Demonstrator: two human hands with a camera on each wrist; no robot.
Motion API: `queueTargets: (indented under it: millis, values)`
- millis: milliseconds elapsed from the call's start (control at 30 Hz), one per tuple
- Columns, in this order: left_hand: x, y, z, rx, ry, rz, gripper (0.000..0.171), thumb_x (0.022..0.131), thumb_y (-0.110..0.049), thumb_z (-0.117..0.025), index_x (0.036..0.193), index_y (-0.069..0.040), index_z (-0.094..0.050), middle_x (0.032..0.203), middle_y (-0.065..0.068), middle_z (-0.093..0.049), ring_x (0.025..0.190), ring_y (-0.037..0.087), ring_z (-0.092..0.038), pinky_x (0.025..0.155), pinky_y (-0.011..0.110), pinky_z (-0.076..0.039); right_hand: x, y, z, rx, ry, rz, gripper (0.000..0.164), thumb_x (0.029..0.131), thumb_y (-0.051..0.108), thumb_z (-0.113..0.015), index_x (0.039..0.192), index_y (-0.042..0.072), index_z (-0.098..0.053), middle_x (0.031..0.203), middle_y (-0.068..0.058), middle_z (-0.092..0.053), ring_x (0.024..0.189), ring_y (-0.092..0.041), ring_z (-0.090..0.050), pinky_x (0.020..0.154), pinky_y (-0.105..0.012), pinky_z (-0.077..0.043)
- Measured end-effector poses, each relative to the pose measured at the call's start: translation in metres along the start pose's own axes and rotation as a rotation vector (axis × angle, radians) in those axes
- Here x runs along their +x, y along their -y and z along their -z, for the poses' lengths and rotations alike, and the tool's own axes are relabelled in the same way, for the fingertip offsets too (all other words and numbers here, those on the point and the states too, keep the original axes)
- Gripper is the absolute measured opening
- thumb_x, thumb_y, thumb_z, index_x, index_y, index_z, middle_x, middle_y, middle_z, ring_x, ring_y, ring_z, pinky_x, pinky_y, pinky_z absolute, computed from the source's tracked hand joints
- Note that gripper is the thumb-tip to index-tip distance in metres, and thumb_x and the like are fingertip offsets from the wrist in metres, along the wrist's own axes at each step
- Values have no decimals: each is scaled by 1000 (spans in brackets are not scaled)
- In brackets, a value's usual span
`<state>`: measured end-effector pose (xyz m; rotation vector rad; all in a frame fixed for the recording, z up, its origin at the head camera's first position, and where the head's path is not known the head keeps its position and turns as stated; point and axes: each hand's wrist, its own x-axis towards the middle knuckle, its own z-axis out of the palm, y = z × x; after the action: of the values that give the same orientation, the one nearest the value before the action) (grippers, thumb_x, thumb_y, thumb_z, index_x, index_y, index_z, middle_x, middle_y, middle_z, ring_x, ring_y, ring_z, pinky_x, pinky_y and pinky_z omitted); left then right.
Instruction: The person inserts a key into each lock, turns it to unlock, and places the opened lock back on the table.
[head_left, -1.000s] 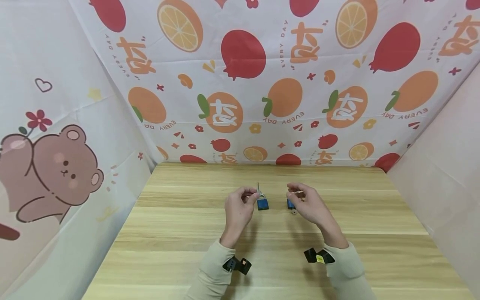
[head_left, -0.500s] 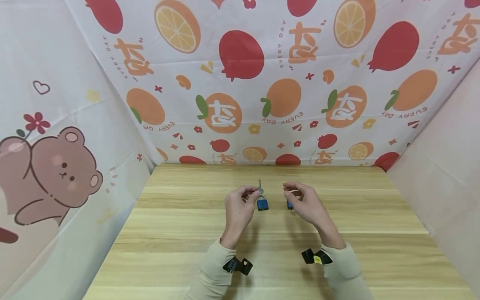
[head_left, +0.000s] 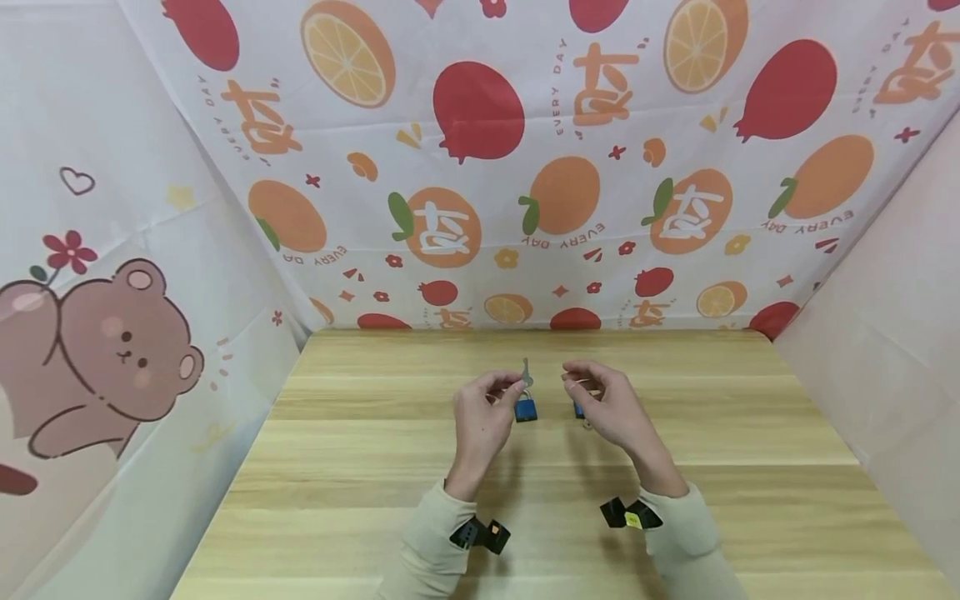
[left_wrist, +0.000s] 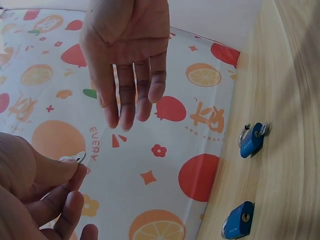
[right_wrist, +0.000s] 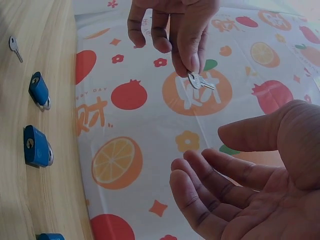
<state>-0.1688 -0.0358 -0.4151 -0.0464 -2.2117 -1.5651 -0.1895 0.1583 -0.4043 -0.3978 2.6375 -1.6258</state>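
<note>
My left hand (head_left: 486,417) pinches a small silver key (head_left: 527,372) between thumb and fingertips, its blade sticking up past them in the head view. The same key (right_wrist: 199,81) shows in the right wrist view. A blue padlock (head_left: 526,410) rests on the table just beyond the left fingertips. My right hand (head_left: 615,410) is raised over the table with nothing in it, thumb apart from the loosely bent fingers (right_wrist: 215,180). It partly hides a second blue padlock (head_left: 578,410). In the left wrist view, one padlock (left_wrist: 251,141) has a key (left_wrist: 264,129) at its keyhole.
On the wooden table (head_left: 360,467), the right wrist view shows blue padlocks (right_wrist: 37,146) in a row and a loose key (right_wrist: 16,48). A fruit-print cloth (head_left: 480,208) hangs behind the table's back edge, with pale cloth at both sides.
The left hand has shifted slightly right, and the key's flat side has turned into the head view. My right hand has drifted a little left, narrowing the gap. The padlocks stay put.
</note>
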Motion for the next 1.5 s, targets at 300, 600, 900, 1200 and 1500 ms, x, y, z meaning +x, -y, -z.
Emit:
queueTargets:
  millis: [300,600,900,1200,1500]
  values:
    - [-3,-3,2,-10,-6,-20,4,89,-9,-77,92,-7,-80,86,6,-79,73,13,-66,69,22,-51,0,6,-5,25,-8,6,32,104,20,-58,133,6,-63,123,-14,-71,110,-26,-67,87,-28,-53]
    - [-5,-2,4,-10,-13,-3,5,89,-12,-78,93,-9,-80,86,4,-80,73,12,-65,69,21,-50,0,12,-15,50,1,30,30,103,22,-61,129,8,-66,120,-12,-72,108,-25,-68,85,-28,-55]
    - [-5,-4,5,-51,-30,-4,5,88,-11,-78,93,-11,-80,87,3,-80,76,12,-67,73,23,-51,1,17,-21,55,6,62,30,103,25,-61,128,11,-68,122,-11,-72,107,-24,-68,85,-32,-55]
    - [-4,-5,3,-99,-35,-8,4,88,-12,-78,92,-10,-79,86,4,-79,76,14,-67,73,25,-52,3,21,-25,113,21,88,30,102,23,-62,126,8,-68,118,-14,-72,102,-31,-69,80,-26,-57]
    - [-6,-3,-1,-102,-20,9,9,88,-14,-79,93,-7,-78,87,4,-79,78,14,-69,75,25,-51,3,18,-29,144,-16,68,27,101,22,-64,123,7,-70,114,-14,-73,96,-21,-69,78,-25,-57]
